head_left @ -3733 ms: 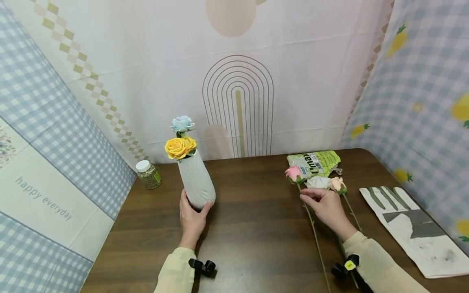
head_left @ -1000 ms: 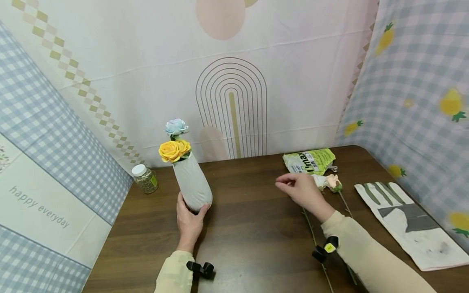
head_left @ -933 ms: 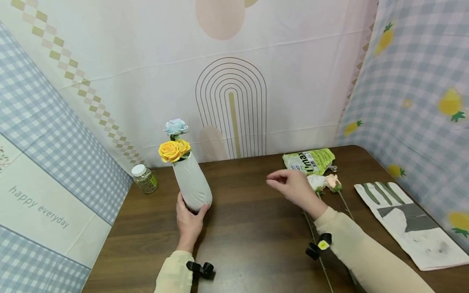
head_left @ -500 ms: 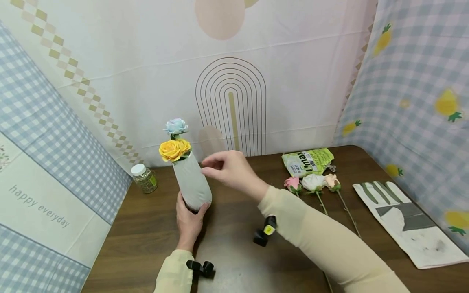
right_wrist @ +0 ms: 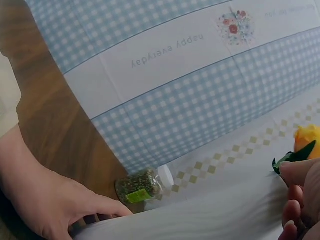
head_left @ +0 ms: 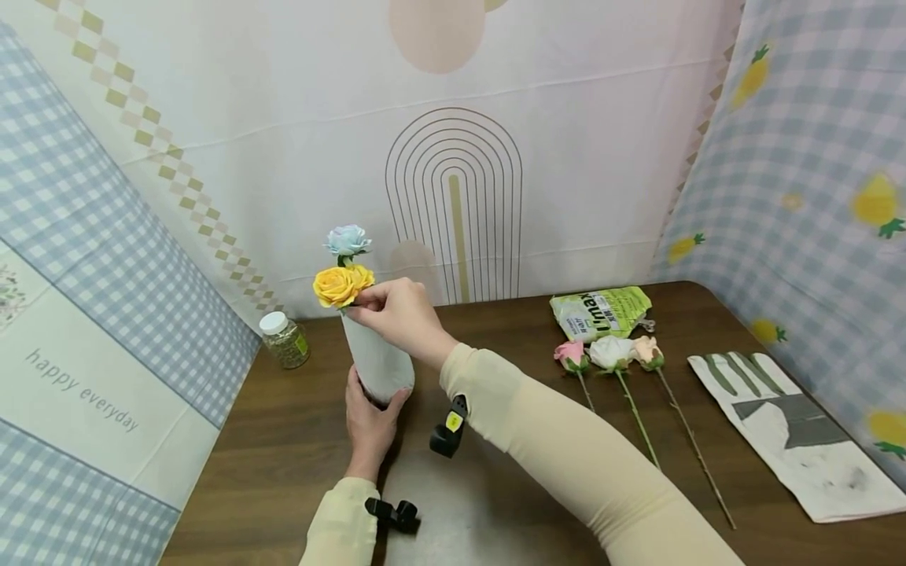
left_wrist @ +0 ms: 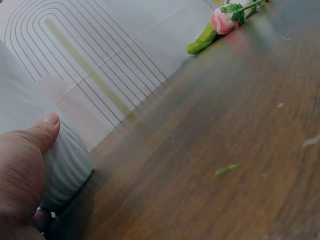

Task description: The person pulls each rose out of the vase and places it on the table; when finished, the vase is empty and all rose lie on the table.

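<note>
Right hand (head_left: 403, 317) reached, seemingly pinching, ruffled yellow rose (right_wrist: 307, 136).

Clear jar (head_left: 286, 344), white lid, green label, back-left on brown worktop (head_left: 276, 472). Green-and-white packet (head_left: 602, 312), dark lettering, lying back-right. Flat white piece (head_left: 814, 464), green stripes, grey band, near right edge. Pale backdrop (head_left: 602, 157), arch print. Left blue-checked cloth (head_left: 78, 291), "happy everyday" text. Right checked cloth (head_left: 814, 141), yellow fruit print. Tiny green scrap (left_wrist: 228, 169) on wood.

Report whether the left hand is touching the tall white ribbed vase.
Touching. The left wrist view shows it: the left hand lays its thumb against the side of the tall white ribbed vase, near its base.
</note>
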The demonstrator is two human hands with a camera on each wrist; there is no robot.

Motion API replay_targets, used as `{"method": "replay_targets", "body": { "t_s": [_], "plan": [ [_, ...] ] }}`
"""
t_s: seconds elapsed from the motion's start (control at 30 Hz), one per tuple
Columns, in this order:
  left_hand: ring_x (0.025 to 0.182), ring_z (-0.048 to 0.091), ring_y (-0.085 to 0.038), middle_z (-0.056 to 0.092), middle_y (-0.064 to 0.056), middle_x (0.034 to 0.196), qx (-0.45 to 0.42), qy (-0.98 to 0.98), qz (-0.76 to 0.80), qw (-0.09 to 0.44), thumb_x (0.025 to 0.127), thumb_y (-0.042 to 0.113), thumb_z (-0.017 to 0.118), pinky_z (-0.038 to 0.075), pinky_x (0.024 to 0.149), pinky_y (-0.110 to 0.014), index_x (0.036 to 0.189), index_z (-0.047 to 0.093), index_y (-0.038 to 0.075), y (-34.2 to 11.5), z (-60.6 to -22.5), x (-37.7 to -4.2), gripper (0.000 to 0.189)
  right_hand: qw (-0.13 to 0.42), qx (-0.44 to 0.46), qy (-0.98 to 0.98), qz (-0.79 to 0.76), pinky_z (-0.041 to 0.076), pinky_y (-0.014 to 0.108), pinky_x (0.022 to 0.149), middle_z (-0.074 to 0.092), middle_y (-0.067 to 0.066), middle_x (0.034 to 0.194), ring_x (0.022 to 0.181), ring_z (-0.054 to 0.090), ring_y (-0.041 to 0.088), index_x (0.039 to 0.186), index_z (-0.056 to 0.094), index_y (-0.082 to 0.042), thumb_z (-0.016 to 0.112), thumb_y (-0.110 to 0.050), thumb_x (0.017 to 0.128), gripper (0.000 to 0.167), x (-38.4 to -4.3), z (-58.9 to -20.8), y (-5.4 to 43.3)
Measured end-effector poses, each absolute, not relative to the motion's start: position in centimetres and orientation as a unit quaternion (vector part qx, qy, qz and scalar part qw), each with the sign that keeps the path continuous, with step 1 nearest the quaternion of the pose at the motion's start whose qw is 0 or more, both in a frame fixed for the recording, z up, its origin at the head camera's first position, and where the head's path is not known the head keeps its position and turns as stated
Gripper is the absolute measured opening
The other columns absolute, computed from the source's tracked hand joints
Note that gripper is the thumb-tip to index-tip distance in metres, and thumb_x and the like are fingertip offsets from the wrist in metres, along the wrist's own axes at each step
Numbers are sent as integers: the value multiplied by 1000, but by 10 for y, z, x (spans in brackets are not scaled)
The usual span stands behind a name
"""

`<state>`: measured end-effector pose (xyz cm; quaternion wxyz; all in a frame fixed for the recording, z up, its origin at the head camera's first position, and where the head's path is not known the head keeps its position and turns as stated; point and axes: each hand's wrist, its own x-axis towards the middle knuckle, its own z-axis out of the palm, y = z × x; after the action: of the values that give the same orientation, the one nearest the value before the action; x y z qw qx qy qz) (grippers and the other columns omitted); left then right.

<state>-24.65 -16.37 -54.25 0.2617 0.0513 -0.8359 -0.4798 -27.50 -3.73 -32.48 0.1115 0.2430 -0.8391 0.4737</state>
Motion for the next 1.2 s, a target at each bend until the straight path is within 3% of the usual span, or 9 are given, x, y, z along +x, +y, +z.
{"method": "replay_targets", "body": {
  "t_s": [0.27,0.43,0.6,0.77,1.0,1.2],
  "plan": [
    [126,42,-30,41,-12,141,54,-835,-478,267,74,39,83,33,101,-49,150,27,18,-163,-542,-245,97,115,223,-858,449,34,22,45,49,-7,55,50,43,6,98,78,-22,77,-37,82,22,-275,-327,-50],
    [127,41,-31,41,-13,141,55,-835,-479,266,74,37,83,33,102,-49,150,27,17,-163,-542,-244,96,109,197,-863,452,30,23,45,54,-11,58,50,39,6,91,77,-26,77,-40,81,17,-276,-327,-55],
    [127,41,-31,40,-13,141,58,-835,-482,258,76,39,81,33,102,-49,150,26,18,-163,-541,-243,95,114,200,-854,467,35,22,44,59,-13,61,50,44,6,91,78,-22,75,-36,84,16,-279,-328,-55],
    [126,41,-31,40,-13,140,57,-838,-479,255,76,42,81,33,102,-49,150,26,18,-162,-540,-244,95,120,204,-841,487,37,21,44,51,-8,54,49,44,5,86,75,-18,75,-33,85,15,-281,-330,-52],
    [126,42,-33,41,-15,140,53,-835,-480,264,74,40,82,33,101,-49,149,28,16,-162,-539,-245,96,120,204,-827,510,32,23,43,43,-4,52,47,38,7,66,55,-14,72,-25,85,27,-281,-327,-46],
    [127,41,-32,41,-15,140,57,-835,-480,265,74,40,83,33,102,-48,149,28,17,-162,-540,-246,96,116,197,-816,530,41,24,48,55,-4,60,53,48,7,75,63,-13,70,-20,84,13,-285,-325,-41]
  ]
}}
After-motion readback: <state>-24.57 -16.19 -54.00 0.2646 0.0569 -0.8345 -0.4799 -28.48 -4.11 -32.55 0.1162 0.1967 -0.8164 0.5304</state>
